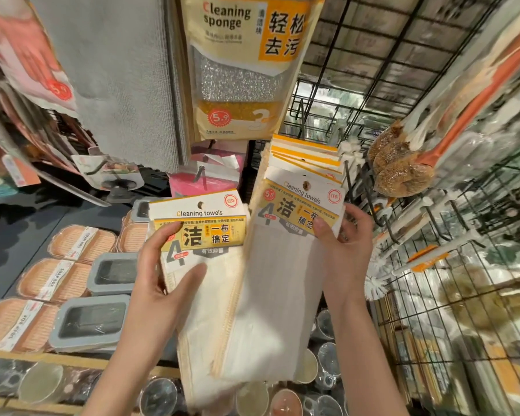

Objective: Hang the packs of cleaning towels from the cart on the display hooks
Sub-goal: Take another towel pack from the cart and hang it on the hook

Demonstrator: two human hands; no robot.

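- The left hand (pixel 165 265) grips a loose pack of cleaning towels (pixel 204 265) by its card header, thumb across the front of the yellow label and fingers curled behind its left edge.
- This held pack sits just left of the row of hanging packs (pixel 288 265), its right edge touching or overlapping the front one; which, I cannot tell.
- The right hand (pixel 342 247) pinches the front hanging pack at the right edge of its header, thumb on the printed face and fingers wrapped behind.
- Behind that front pack, further identical headers (pixel 306 154) stack up and back along one hook; the hook itself is mostly hidden.
- Above the hanging row, a cleaning sponge pack (pixel 240 70) hangs, with a grey cloth (pixel 117 79) to its left.
- Right of the hanging row, a black wire grid (pixel 403 70) carries brushes, among them a brown-bristled brush (pixel 400 163) with an orange handle.
- Left of and lower than the hanging row, a shelf holds soap boxes (pixel 81 244) in orange and grey.
- Below the hanging row, round cups (pixel 159 397) stand in rows.
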